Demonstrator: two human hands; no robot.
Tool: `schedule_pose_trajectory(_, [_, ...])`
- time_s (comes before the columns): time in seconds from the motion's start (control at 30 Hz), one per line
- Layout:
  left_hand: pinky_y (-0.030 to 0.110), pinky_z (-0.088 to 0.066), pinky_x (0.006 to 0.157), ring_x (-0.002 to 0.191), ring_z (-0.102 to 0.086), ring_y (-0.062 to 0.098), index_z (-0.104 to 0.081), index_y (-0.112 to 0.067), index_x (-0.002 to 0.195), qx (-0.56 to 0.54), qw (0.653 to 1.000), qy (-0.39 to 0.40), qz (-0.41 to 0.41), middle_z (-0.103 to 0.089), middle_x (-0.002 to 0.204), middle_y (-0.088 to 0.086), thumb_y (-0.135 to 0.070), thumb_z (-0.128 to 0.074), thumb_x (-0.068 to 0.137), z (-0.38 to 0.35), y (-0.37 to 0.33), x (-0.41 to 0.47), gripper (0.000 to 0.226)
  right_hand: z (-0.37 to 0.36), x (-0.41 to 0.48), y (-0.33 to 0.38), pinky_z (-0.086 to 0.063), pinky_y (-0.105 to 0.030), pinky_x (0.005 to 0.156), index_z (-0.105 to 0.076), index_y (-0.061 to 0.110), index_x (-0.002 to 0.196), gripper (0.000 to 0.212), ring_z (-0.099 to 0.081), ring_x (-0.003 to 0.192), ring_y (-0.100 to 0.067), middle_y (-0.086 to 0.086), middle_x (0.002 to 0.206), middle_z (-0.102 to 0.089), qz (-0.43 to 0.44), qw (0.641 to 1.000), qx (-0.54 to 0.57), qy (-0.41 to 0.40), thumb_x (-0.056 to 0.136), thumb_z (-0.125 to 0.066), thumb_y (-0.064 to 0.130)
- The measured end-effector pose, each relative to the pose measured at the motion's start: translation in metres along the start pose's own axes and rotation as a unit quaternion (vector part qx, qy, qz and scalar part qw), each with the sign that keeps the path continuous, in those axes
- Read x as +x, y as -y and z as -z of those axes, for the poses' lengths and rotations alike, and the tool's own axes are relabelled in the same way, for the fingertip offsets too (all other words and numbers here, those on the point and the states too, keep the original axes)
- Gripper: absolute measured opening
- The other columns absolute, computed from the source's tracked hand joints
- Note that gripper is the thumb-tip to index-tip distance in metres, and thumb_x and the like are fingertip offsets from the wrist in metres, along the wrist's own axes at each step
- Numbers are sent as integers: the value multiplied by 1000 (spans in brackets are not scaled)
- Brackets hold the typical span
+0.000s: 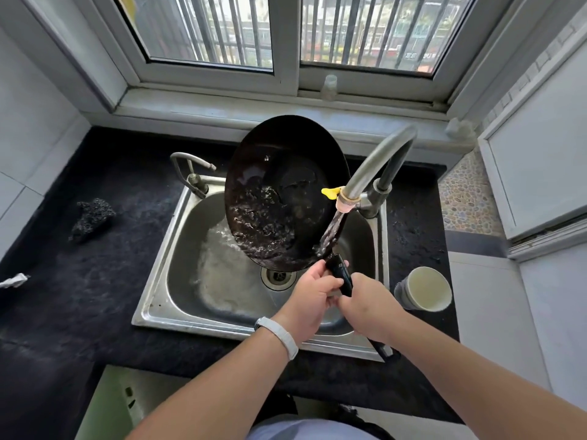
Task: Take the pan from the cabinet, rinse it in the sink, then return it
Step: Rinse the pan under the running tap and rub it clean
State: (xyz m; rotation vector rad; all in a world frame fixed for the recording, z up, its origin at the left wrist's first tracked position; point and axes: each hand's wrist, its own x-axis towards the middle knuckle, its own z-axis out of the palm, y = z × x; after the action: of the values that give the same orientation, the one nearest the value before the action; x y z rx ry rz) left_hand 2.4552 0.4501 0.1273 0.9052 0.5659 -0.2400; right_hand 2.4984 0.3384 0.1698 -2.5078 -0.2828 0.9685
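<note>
A black round pan (pixel 286 192) hangs tilted over the steel sink (pixel 178 281), its far rim raised towards the window. Water swirls in its lower part and spills off the left rim into the basin. A stream from the faucet (pixel 374 173) falls near the base of the pan's black handle (pixel 341 274). My left hand (pixel 313 293) grips the handle from the left. My right hand (pixel 368 304) grips it lower down from the right. The handle's end sticks out below my right wrist.
A black sponge (pixel 90 219) lies on the dark counter at the left. A white cup (pixel 425 289) stands right of the sink. A second, smaller tap (pixel 190 173) rises at the sink's back left corner. The drain (pixel 278 276) sits mid-basin. Window and sill lie behind.
</note>
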Motion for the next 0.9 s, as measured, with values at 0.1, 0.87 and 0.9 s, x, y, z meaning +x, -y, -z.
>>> schedule_pose_trajectory(0.1, [24,-48,66,83,-63,12,-64,-17,114,17,1000,-6,3,-72,106,-2,2,-45,93,-2,1,-1,34,2,0,-1,-54,-35,61,-53,16,92,17,-64,70,-23,-4,84,-65,3,1000,-2,10,91,-55,34])
schedule_pose_trajectory(0.87, [36,-56,78,68,-65,22,-60,-3,96,1,989,-134,-64,-68,81,13,-9,-62,92,29,10,-59,8,-4,-6,30,-42,-24,45,-58,7,86,9,-49,41,-16,-4,58,-54,-44,942,200,264,84,-63,14])
schedule_pose_trajectory(0.9, [39,-56,79,68,-65,24,-60,-2,98,0,988,-138,-67,-67,84,16,-13,-64,89,32,12,-61,15,-5,-8,31,-41,-23,44,-57,7,87,9,-48,41,-15,-4,58,-53,-46,935,216,276,84,-63,13])
